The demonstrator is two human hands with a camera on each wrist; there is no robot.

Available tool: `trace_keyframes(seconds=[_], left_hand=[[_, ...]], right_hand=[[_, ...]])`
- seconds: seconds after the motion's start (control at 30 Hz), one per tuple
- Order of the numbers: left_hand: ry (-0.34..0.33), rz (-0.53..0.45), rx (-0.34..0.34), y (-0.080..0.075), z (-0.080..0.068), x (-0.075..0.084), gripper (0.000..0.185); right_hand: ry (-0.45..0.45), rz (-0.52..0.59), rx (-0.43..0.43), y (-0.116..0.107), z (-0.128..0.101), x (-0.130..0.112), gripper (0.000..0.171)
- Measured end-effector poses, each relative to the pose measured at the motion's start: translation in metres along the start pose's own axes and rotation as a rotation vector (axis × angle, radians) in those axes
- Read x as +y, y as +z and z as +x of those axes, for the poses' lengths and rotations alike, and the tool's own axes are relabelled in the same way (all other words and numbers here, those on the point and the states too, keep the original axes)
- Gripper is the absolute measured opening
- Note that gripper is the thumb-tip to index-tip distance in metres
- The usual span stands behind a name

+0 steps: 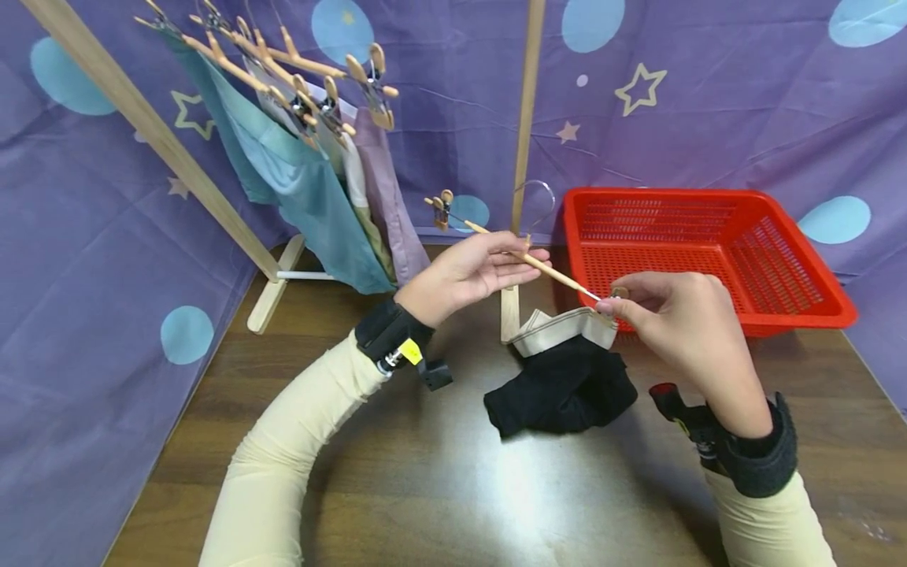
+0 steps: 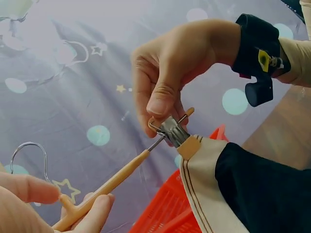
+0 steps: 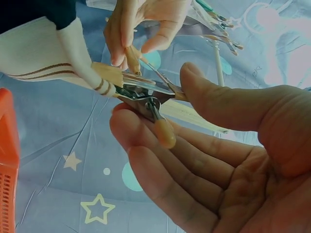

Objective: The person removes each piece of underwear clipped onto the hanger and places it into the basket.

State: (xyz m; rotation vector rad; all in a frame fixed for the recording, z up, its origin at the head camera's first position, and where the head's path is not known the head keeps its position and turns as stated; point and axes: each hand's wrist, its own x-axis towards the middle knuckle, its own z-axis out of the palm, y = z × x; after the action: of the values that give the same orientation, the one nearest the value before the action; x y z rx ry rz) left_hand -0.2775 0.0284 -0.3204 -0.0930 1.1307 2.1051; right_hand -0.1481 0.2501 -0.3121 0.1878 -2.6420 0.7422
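My left hand point(image 1: 485, 272) holds a wooden clip hanger point(image 1: 551, 272) near its middle, thumb and fingers around the bar beside the wire hook. At the bar's right end, my right hand point(image 1: 680, 315) pinches a metal clip point(image 2: 174, 131) with wooden pads. In both wrist views that clip sits on one end of a cream waistband point(image 1: 556, 332) with brown stripes. From the waistband hangs a folded black garment point(image 1: 567, 386), its exact kind unclear. The hanger's other clip point(image 1: 442, 211) carries no cloth.
A red plastic basket point(image 1: 801, 319) stands at the back right. On the left, a wooden rack point(image 1: 156, 142) bears several clip hangers with blue, white, green and mauve clothes. A patterned purple cloth point(image 1: 453, 118) forms the backdrop behind the brown tabletop point(image 1: 425, 472).
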Motion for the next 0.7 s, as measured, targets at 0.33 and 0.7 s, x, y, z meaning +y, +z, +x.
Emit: trace_keyframes(seconds=[0.33, 0.7], left_hand=[[0.014, 0.212, 0.082, -0.005, -0.001, -0.005, 0.027], [0.078, 0.352, 0.143, -0.008, -0.004, -0.010, 0.035]], right_hand=[[0.011, -0.012, -0.011, -0.001, -0.001, 0.003, 0.026], [0.022, -0.021, -0.019, -0.002, -0.003, 0.002, 0.026]])
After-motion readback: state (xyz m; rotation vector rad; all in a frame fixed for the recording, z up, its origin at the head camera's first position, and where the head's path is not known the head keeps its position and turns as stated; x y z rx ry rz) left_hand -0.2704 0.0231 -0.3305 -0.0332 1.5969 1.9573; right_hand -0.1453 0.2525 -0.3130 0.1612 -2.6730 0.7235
